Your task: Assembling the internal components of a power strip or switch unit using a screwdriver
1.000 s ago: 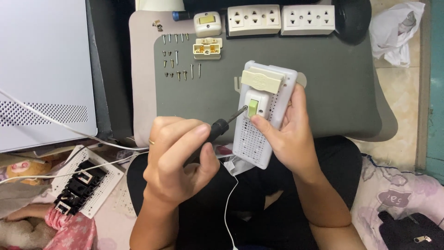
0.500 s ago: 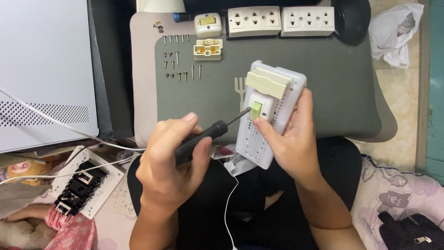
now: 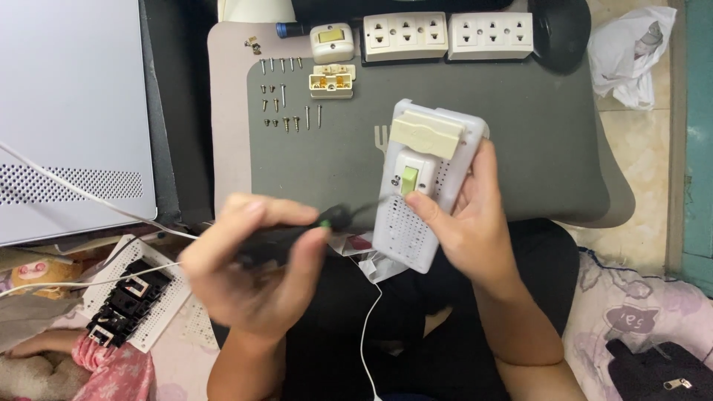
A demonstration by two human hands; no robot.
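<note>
Head view, white perforated board (image 3: 416, 215), possibly green switch (image 3: 410, 180)

Left hand (image 3: 249, 278): blurred, wrapped around black screwdriver (image 3: 297, 234), tip at the board's left edge.
Right hand (image 3: 464, 230): gripping white perforated board (image 3: 416, 223), tilted, thumb beside green switch (image 3: 409, 180); cream block (image 3: 427, 134) at the top.
Grey mat (image 3: 520, 148) on tabletop (image 3: 226, 111): screws (image 3: 282, 100) in rows, small cream part (image 3: 331, 80), cream switch (image 3: 332, 41), two white outlet strips (image 3: 405, 36) (image 3: 490, 34) along far edge.
White case (image 3: 67, 111) at left.
Second board (image 3: 134, 297) with black parts, lower left.
Crumpled bag (image 3: 631, 52), upper right.
</note>
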